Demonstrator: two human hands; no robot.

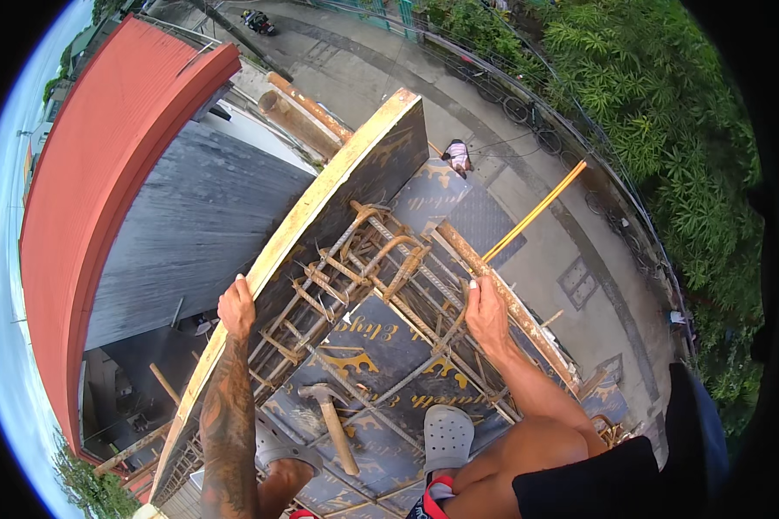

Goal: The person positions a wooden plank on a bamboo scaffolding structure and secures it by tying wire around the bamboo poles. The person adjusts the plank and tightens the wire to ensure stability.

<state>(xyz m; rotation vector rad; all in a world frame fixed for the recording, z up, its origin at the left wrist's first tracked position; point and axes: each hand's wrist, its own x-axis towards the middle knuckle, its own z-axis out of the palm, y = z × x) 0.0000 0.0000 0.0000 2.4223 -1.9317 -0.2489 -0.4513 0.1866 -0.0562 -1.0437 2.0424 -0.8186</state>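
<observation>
My left hand [236, 308] is closed on the pale timber edge of a tall, dark-faced formwork panel [355, 156], which slants up and away to the right. On the other side, my right hand [487, 317] is closed on the top edge of a lower formwork board [515, 324]. Between them lies a cage of rusty rebar [398, 259] with bent stirrups, meeting at a corner. A hammer [336, 432] with a wooden handle rests on the rebar grid and dark printed plywood [389, 346] between my feet, which wear grey clogs [447, 437].
Far below on the right runs a concrete street [571, 259], with a person [457, 157] and parked bicycles [518, 108]. A yellow pole [537, 210] sticks out beyond the right board. A red roof [121, 104] and grey wall [190, 199] stand at left.
</observation>
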